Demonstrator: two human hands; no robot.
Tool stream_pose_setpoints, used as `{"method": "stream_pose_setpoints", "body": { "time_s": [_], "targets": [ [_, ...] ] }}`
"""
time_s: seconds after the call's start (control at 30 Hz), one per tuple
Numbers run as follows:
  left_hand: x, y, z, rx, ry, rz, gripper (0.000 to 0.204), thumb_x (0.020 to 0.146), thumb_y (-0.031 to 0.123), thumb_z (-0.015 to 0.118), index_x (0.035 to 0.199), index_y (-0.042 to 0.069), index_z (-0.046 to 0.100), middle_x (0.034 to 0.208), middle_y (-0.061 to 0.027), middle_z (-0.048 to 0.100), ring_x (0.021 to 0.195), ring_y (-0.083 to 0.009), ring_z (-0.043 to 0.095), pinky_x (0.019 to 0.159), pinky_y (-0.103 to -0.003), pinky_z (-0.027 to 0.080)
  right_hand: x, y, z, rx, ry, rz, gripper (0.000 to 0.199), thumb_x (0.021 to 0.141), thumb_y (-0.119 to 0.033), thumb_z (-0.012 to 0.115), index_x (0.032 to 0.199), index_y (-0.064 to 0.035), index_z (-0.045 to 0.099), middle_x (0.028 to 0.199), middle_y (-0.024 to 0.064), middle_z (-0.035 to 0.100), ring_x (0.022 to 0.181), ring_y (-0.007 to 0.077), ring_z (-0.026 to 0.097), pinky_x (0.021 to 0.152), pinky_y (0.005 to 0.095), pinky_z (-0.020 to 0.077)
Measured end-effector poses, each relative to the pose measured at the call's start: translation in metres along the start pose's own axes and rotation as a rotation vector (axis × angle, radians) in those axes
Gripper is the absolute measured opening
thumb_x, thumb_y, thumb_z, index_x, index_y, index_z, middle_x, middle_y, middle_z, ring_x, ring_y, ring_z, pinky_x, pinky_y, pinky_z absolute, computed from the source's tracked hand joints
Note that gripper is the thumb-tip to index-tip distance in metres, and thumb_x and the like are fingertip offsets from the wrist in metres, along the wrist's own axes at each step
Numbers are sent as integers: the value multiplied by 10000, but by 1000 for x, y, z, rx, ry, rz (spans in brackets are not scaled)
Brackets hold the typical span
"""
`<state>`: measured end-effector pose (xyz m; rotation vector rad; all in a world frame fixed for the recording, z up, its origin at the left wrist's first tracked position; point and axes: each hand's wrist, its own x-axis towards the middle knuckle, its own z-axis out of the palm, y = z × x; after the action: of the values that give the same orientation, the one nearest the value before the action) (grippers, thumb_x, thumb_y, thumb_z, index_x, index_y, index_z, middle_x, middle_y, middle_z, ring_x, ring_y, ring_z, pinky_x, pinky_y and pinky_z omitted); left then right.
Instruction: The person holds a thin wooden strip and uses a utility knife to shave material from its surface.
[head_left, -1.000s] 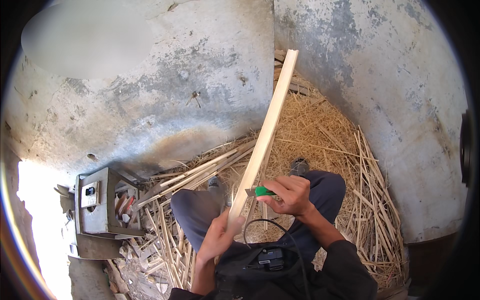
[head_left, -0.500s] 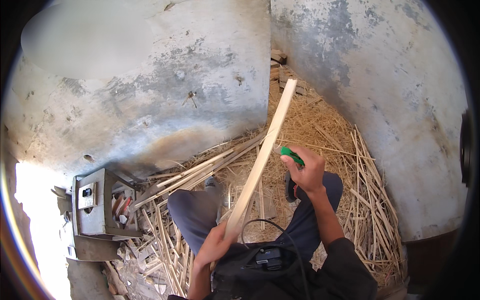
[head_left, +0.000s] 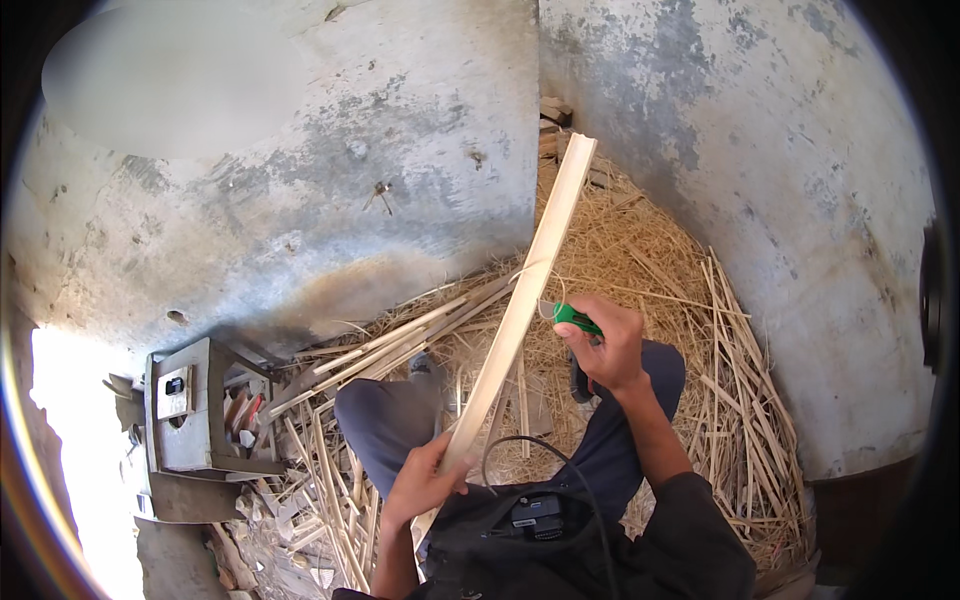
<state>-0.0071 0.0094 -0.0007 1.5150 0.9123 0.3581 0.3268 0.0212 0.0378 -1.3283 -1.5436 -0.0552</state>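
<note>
A long pale strip of wood (head_left: pixel 521 306), grooved along its length, runs slanting from my lap up toward the wall corner. My left hand (head_left: pixel 424 484) is closed around its lower end, by my left thigh. In my right hand (head_left: pixel 614 345) is a green-handled knife (head_left: pixel 577 320), fingers wrapped round the grip. Its short blade points left, at the strip's right edge near mid-length; whether it touches cannot be told. A thin curled shaving (head_left: pixel 562 283) stands off that edge just above the blade.
Straw-like shavings (head_left: pixel 640 240) cover the floor ahead. Thin sticks lie heaped along the right wall (head_left: pixel 735 440) and at the left (head_left: pixel 330 480). A grey wooden stool (head_left: pixel 190 410) on its side holds small items. A black cable (head_left: pixel 570 462) loops over my lap.
The strip's far end has risen slightly in view. My right hand and the knife have shifted a little down and left along it, and a curled shaving now shows.
</note>
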Motion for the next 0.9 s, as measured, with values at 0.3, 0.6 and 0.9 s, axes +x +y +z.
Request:
{"method": "stream_pose_setpoints", "body": {
  "time_s": [0.3,0.6,0.9],
  "targets": [
    [31,19,7,-159,99,207,373,1064,92,708,1387,-26,562,1030,-85,743,939,-125,733,809,-301,601,2,-3,-2,-32,-28,-65,340,963,-378,825,1048,-50,797,866,105,786,700,244,768,614,340,585],
    [49,40,28,-267,286,276,419,1051,72,723,1438,-46,615,1019,-64,720,665,-64,622,546,-232,494,-2,-9,-2,-27,-61,-48,333,930,-360,851,1049,-53,802,887,99,799,726,245,781,637,341,598],
    [43,36,30,-219,338,234,447,1045,71,736,1470,-34,646,789,19,673,576,-31,547,507,-227,411,0,-13,0,-27,-69,-92,322,932,-373,843,1046,-75,804,857,65,796,672,217,761,601,333,576]
  ]
}}
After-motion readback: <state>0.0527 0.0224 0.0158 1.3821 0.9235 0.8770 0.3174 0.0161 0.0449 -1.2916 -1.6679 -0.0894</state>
